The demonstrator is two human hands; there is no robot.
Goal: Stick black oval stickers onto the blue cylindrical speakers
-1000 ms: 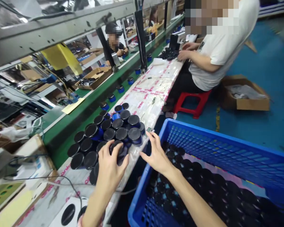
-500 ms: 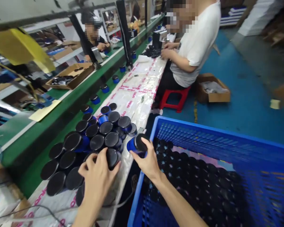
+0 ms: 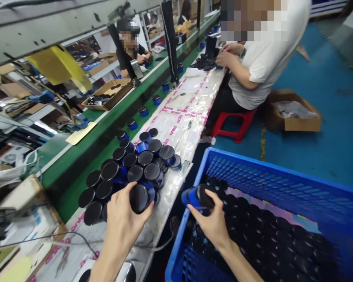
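My left hand (image 3: 124,225) is curling around a squat cylinder (image 3: 139,198), its fingers spread across the smooth blue body and its matte black end angled toward me, just beside a crowded cluster of matching cylinders (image 3: 137,161). That cluster is standing upright along the bench (image 3: 182,117), whose top is covered in crinkled clear plastic film printed with pink lettering. My right hand (image 3: 213,225) is pinching a second cylinder (image 3: 197,197) between thumb and fingers, holding it on its side with the glossy blue body pointing left, directly above a blue plastic basket (image 3: 253,166). The basket's latticed walls are surrounding rows of round black pieces (image 3: 261,231) packed closely together. Farther along the bench, a co-worker in a white cotton T-shirt (image 3: 267,66) is sitting on a red plastic stool (image 3: 238,125), both hands working over a dark heap of small parts (image 3: 206,64). A cardboard box (image 3: 291,115) is resting on the blue floor nearby.
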